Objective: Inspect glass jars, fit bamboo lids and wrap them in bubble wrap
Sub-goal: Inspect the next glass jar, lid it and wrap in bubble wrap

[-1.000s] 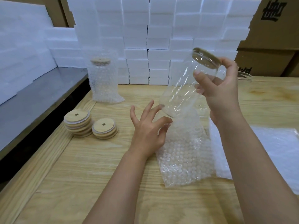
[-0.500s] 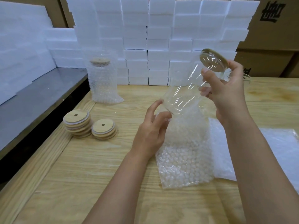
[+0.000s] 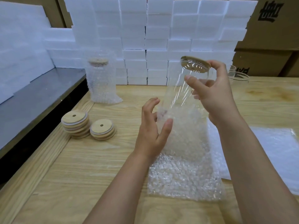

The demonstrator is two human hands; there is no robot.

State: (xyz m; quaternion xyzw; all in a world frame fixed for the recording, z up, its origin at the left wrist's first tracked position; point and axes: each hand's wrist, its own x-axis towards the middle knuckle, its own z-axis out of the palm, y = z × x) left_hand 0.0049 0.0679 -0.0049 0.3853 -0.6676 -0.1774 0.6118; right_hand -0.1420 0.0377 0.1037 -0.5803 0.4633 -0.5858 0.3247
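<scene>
The glass jar (image 3: pixel 181 91), bamboo lid (image 3: pixel 194 65) already seated, is held in the air above the bubble-wrap bag (image 3: pixel 182 167). Its long axis is tilted, with the lid up and away and the base down towards the bag's raised mouth. The base looks to be just entering that mouth, though the clear layers blur the edge.

The right hand (image 3: pixel 216 97) grips the jar high up, its fingers (image 3: pixel 191 79) curled round the wall just below the lid. The left hand (image 3: pixel 150 131), the nearer one to the mouth, seems to pinch the bag's edge between thumb and curved fingers (image 3: pixel 168 125).

The rest of the bag lies flat on the wooden worktop (image 3: pixel 97 167). Left of the bag are two stacks of bamboo lids (image 3: pixel 76 123). Beyond them stands a wrapped jar (image 3: pixel 102 81), backed by foam blocks (image 3: pixel 158 38). Right of the bag lie flat bubble-wrap sheets (image 3: pixel 275 151).
</scene>
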